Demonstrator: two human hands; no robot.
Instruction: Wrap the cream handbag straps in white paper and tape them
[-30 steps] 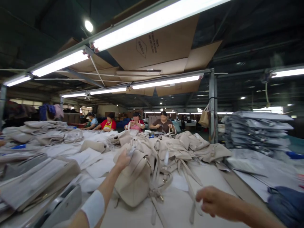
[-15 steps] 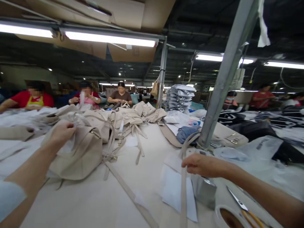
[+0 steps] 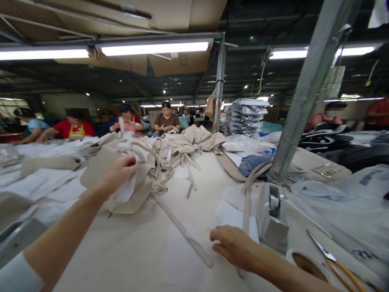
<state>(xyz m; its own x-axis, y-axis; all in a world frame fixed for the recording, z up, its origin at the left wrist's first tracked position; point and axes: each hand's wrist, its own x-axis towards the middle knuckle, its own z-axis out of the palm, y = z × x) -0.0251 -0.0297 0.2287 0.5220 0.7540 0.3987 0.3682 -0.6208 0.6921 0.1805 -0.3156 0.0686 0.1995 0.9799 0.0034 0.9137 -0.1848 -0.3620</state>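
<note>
My left hand (image 3: 120,172) is closed on a crumpled thin white wrapping sheet (image 3: 127,190) that hangs beneath its fingers. Just behind and under it sits a beige bag (image 3: 139,196) with its flap raised to the left. My right hand (image 3: 232,243) hovers over the table with fingers loosely bent and apart, nothing visible in them. A beige strap (image 3: 247,202) passes behind that hand, over white paper sheets (image 3: 231,211). Left of the hand, another beige strap (image 3: 182,229) lies slantwise across the white table (image 3: 130,251).
A grey tape dispenser (image 3: 275,221), a tape roll (image 3: 306,261) and orange-handled scissors (image 3: 332,259) lie at right. A metal post (image 3: 304,93) rises behind them. More beige bags (image 3: 194,140) are heaped ahead. Several co-workers sit across the table. Clear plastic (image 3: 361,219) covers the far right.
My view has turned right. My left hand has moved forward and right with the white sheet, over the bag. My right hand has come left and nearer, away from the strap.
</note>
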